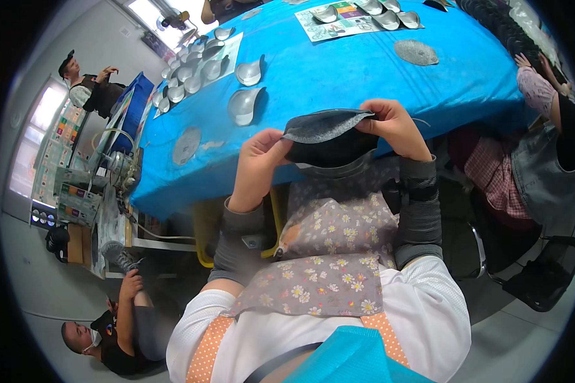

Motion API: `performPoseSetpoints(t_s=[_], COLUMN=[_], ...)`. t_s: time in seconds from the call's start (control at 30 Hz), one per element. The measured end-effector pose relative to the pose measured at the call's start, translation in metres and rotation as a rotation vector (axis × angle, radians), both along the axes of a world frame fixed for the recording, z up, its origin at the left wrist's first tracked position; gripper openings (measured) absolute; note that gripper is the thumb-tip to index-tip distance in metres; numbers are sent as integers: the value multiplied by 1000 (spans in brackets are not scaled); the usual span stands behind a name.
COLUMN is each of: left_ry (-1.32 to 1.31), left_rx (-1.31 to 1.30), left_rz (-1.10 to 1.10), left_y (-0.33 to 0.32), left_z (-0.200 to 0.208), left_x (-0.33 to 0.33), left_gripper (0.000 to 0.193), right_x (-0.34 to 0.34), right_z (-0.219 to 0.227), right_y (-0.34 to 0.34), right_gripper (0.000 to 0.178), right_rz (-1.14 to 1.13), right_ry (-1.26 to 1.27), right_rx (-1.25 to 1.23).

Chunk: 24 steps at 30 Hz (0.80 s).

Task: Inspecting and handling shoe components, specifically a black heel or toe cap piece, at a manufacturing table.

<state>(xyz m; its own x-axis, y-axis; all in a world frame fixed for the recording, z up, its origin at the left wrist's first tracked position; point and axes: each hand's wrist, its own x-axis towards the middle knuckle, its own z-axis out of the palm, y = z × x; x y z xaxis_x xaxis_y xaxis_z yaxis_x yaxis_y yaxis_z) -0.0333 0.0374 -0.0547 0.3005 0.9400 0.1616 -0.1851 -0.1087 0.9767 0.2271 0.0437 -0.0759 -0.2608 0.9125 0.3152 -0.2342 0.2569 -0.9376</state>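
In front of my chest, a curved black piece with a speckled grey felt-like face (329, 129) is held up by both hands. Fingers and thumb of my left hand (260, 163) pinch its left end. At its right end, my right hand (393, 124) grips the corner between thumb and fingers. The piece bows open in the middle, showing a dark hollow below the grey face. Nearest beyond my left hand, a shiny grey curved shell (244, 105) rests on the table, with another grey shell (250, 71) behind it.
A blue cloth (326, 70) covers the table. More shells (195, 73) cluster at far left and on a printed sheet (313, 29). Flat grey felt pieces (186, 145) lie about. A yellow crate (204, 236) stands below; a co-worker's hand (524, 60) is at right near dark stacked pieces (498, 25).
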Motion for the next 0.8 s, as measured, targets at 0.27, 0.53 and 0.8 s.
performPoseSetpoints(t_s=[0.27, 0.53, 0.8], left_ry=[189, 191, 151], left_rx=[328, 274, 268], left_rz=[73, 53, 112], left_y=[8, 6, 5], left_z=[8, 6, 7], left_x=[8, 3, 10], left_gripper=[13, 10, 10], right_x=[-30, -31, -28], right_z=[10, 32, 33], right_y=[-3, -18, -27], right_gripper=[16, 16, 18], right_rz=[-146, -548, -396], right_ry=[-198, -358, -456], right_rx=[77, 887, 957])
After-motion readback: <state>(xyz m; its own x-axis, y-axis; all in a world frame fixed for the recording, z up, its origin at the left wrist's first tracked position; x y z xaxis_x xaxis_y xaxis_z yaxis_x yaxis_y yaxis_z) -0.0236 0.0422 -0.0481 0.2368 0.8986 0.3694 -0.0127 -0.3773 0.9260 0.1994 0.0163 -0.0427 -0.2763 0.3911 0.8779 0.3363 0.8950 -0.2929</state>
